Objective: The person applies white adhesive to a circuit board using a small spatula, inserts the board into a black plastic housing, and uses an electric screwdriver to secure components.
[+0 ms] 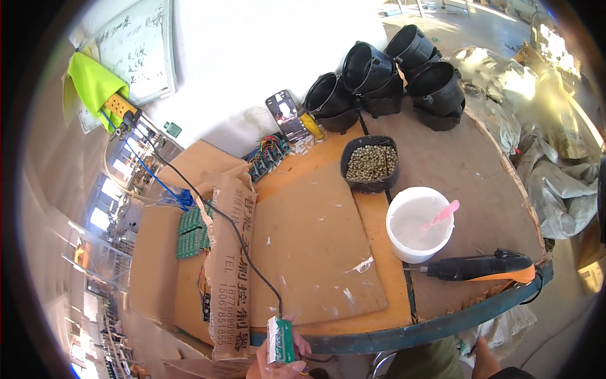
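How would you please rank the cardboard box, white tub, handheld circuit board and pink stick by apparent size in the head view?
1. Cardboard box
2. White tub
3. Handheld circuit board
4. Pink stick (visible part)

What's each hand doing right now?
Left hand: closed, holding a green-and-white circuit board.
Right hand: can't tell; it isn't clearly distinguishable at the bottom of the view.

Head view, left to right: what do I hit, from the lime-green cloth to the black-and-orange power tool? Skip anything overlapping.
Lime-green cloth → open cardboard box → held green-and-white circuit board → black container of small parts → black-and-orange power tool.
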Action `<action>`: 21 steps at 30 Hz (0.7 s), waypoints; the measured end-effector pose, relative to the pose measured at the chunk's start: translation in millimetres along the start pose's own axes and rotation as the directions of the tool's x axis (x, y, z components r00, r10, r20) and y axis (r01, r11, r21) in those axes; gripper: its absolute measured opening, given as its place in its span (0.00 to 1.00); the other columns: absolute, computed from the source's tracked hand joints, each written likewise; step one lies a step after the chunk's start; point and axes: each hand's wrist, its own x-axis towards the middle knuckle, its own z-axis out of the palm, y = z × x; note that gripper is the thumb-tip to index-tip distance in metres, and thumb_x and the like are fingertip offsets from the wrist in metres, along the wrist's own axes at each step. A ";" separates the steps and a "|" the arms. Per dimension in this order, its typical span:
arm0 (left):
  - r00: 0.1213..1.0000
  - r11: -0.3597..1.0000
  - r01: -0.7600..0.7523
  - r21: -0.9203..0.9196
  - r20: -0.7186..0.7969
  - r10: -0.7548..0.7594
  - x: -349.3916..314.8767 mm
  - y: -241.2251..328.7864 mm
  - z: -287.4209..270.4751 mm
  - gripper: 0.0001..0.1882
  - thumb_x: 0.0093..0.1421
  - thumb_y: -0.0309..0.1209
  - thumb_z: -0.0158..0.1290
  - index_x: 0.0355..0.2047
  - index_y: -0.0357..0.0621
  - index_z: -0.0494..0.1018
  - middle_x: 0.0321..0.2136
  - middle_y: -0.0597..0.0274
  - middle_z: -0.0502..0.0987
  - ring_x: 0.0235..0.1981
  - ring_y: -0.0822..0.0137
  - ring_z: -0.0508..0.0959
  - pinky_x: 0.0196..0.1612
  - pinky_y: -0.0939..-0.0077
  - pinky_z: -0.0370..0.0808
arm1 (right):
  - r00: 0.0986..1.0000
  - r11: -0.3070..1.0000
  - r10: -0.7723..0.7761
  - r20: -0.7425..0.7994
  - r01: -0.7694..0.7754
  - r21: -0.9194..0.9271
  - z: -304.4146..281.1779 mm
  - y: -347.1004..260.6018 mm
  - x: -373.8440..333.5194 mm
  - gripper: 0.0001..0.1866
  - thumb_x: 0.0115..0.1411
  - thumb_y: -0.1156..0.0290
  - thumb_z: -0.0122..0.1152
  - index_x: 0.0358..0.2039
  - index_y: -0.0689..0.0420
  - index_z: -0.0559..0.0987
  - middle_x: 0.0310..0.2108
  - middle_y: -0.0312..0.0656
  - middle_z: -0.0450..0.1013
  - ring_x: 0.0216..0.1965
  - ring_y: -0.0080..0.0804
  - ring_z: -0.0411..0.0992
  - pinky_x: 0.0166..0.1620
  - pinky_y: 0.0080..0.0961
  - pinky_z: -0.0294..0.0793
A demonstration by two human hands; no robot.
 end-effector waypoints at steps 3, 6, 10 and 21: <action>0.998 1.000 0.006 -0.022 -0.057 -0.007 -12.6 -2.8 -7.7 0.51 0.41 0.35 0.71 0.60 0.22 0.58 0.32 0.55 0.72 0.29 0.64 0.73 0.35 0.64 0.75 | 0.983 0.971 -0.178 0.044 0.183 -0.152 -21.5 -2.2 -29.8 0.24 0.61 0.59 0.47 0.52 0.61 0.74 0.47 0.50 0.74 0.48 0.50 0.71 0.54 0.44 0.69; 0.998 0.999 0.043 0.007 -0.041 -0.042 -8.1 -5.5 -7.0 0.50 0.42 0.35 0.70 0.61 0.23 0.58 0.33 0.55 0.71 0.30 0.64 0.73 0.35 0.63 0.74 | 0.928 0.865 -0.287 -0.237 0.145 -0.480 -30.1 -10.7 -43.0 0.22 0.60 0.61 0.50 0.50 0.61 0.77 0.44 0.49 0.76 0.47 0.47 0.73 0.52 0.42 0.70; 0.999 0.999 0.045 -0.003 0.018 -0.045 1.1 -3.1 -0.4 0.50 0.42 0.36 0.70 0.61 0.25 0.59 0.33 0.55 0.71 0.30 0.64 0.72 0.36 0.63 0.74 | 0.875 0.851 -0.441 -0.198 0.337 -0.403 -4.4 -52.0 -49.3 0.19 0.59 0.63 0.53 0.46 0.61 0.79 0.41 0.47 0.78 0.44 0.43 0.75 0.49 0.40 0.73; 0.997 0.996 0.075 0.045 0.002 -0.075 0.7 -8.9 3.7 0.51 0.41 0.40 0.70 0.61 0.27 0.59 0.32 0.57 0.70 0.30 0.64 0.71 0.36 0.63 0.72 | 0.825 0.828 -0.560 -0.070 0.556 -0.073 64.1 -141.3 -56.5 0.18 0.61 0.60 0.55 0.44 0.61 0.80 0.36 0.43 0.79 0.38 0.40 0.76 0.45 0.39 0.75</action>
